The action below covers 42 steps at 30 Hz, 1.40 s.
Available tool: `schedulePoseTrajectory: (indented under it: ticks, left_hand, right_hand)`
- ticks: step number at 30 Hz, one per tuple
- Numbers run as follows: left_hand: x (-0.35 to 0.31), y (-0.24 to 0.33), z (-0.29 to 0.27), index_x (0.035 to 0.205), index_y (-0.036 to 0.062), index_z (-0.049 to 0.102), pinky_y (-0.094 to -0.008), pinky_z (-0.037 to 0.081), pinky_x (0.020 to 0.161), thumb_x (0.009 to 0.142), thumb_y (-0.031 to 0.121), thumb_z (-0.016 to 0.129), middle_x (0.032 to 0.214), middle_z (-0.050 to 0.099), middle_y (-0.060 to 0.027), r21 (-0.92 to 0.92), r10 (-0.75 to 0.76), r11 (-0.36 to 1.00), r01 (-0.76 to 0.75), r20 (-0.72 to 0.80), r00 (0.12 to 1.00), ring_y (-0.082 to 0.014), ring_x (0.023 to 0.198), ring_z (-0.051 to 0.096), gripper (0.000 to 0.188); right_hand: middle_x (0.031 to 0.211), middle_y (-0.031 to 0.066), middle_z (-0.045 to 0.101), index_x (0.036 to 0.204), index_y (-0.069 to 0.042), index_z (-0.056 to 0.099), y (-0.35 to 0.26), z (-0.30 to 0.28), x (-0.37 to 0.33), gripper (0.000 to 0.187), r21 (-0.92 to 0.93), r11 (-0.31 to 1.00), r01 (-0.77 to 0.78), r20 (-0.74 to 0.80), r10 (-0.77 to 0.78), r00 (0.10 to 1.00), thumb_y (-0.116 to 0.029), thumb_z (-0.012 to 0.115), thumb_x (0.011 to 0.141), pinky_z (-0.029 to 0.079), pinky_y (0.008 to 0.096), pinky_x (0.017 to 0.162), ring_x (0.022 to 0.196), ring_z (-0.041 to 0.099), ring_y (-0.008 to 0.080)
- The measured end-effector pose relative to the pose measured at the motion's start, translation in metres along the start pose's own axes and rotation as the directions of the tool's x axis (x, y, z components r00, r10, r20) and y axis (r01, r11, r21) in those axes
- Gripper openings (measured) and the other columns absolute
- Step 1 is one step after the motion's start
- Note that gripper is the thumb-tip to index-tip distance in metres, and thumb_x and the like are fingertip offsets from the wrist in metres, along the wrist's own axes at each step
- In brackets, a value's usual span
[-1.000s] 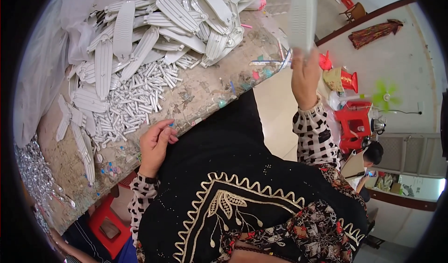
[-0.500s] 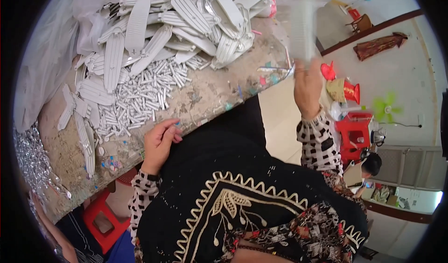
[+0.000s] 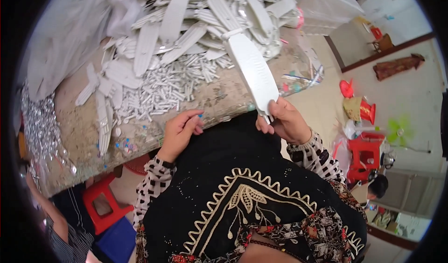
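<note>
My right hand (image 3: 285, 121) grips a long white plastic paddle-shaped piece (image 3: 254, 70) by its narrow lower end, and the piece stands upright over the table edge. My left hand (image 3: 179, 131) rests with curled fingers at the table's near edge, holding nothing that I can see, next to a heap of small white plastic sticks (image 3: 163, 88). Behind them a large pile of the same white paddle pieces (image 3: 186, 20) covers the worn table (image 3: 84, 132).
A clear plastic bag (image 3: 322, 6) lies at the table's far right. Shiny silver bits (image 3: 39, 127) are heaped at the left end. A red stool (image 3: 105, 202) and another person's arm (image 3: 46, 207) are at lower left. Red stools and a seated person (image 3: 375, 186) are on the right.
My right hand has come down from far out on the right and now holds the white paddle piece over the table edge. My left hand has stayed at the table edge.
</note>
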<state>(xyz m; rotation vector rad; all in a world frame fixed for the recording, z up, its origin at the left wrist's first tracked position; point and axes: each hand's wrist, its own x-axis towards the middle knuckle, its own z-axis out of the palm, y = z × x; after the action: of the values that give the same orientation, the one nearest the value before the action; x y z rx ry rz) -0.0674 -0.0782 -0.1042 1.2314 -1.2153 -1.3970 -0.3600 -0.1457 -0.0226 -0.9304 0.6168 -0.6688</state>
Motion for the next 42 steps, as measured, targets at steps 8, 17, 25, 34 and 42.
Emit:
schedulePoseTrajectory:
  ticks: [8, 17, 25, 34, 42]
  left_hand:
    - [0.001, 0.006, 0.002, 0.118, -0.0038, 0.058, -0.0232, 0.05, 0.064, 0.099, 0.016, 0.05, 0.087, 0.064, -0.0084, 0.026, 0.029, 0.999, -0.029, -0.013, 0.999, -0.0116, 0.071, 0.062, 0.029]
    - [0.001, 0.008, 0.0, 0.117, -0.0025, 0.06, -0.023, 0.051, 0.064, 0.098, 0.017, 0.052, 0.085, 0.065, -0.0085, 0.036, 0.026, 0.999, -0.026, -0.009, 1.0, -0.0114, 0.07, 0.062, 0.028]
    - [0.002, 0.009, 0.001, 0.117, -0.0029, 0.06, -0.0226, 0.051, 0.064, 0.098, 0.017, 0.052, 0.086, 0.065, -0.0084, 0.035, 0.01, 0.999, -0.01, -0.011, 1.0, -0.0108, 0.071, 0.062, 0.028]
    - [0.0, 0.008, 0.0, 0.118, -0.0028, 0.059, -0.0228, 0.05, 0.065, 0.099, 0.016, 0.051, 0.086, 0.065, -0.0079, 0.046, 0.017, 0.999, -0.017, 0.001, 1.0, -0.0109, 0.071, 0.061, 0.028]
    - [-0.001, 0.009, 0.0, 0.118, -0.0022, 0.059, -0.0227, 0.051, 0.066, 0.099, 0.016, 0.05, 0.086, 0.065, -0.008, 0.037, 0.025, 0.999, -0.025, 0.003, 1.0, -0.0109, 0.072, 0.062, 0.028]
  right_hand:
    - [0.054, 0.005, 0.055, 0.128, -0.009, 0.051, 0.014, 0.005, 0.025, 0.046, 0.254, 0.96, -0.116, 0.449, -0.011, 0.893, -0.042, 0.051, 0.095, 0.039, 0.0357, 0.069, 0.045, 0.046, 0.0137]
    - [0.059, 0.0069, 0.057, 0.127, -0.002, 0.05, 0.0, 0.003, 0.025, 0.056, 0.229, 0.967, -0.112, 0.427, 0.004, 0.904, -0.046, 0.054, 0.092, 0.041, 0.0343, 0.071, 0.052, 0.05, 0.0166]
    - [0.079, 0.0131, 0.063, 0.121, 0.003, 0.051, -0.023, 0.006, 0.02, 0.057, -0.089, 0.996, -0.012, 0.271, 0.036, 0.962, -0.043, 0.062, 0.089, 0.036, 0.0221, 0.051, 0.058, 0.056, 0.0135]
    - [0.094, 0.0042, 0.059, 0.125, -0.002, 0.048, -0.032, 0.016, 0.014, 0.046, -0.263, 0.961, 0.081, 0.283, -0.003, 0.959, -0.032, 0.061, 0.093, 0.042, 0.0236, 0.062, 0.07, 0.056, 0.0111]
    - [0.084, 0.0135, 0.061, 0.102, 0.0, 0.06, -0.04, 0.033, 0.013, 0.027, -0.831, 0.262, 0.491, 0.346, -0.449, 0.824, -0.02, 0.066, 0.086, 0.043, 0.0371, 0.067, 0.069, 0.056, 0.0313]
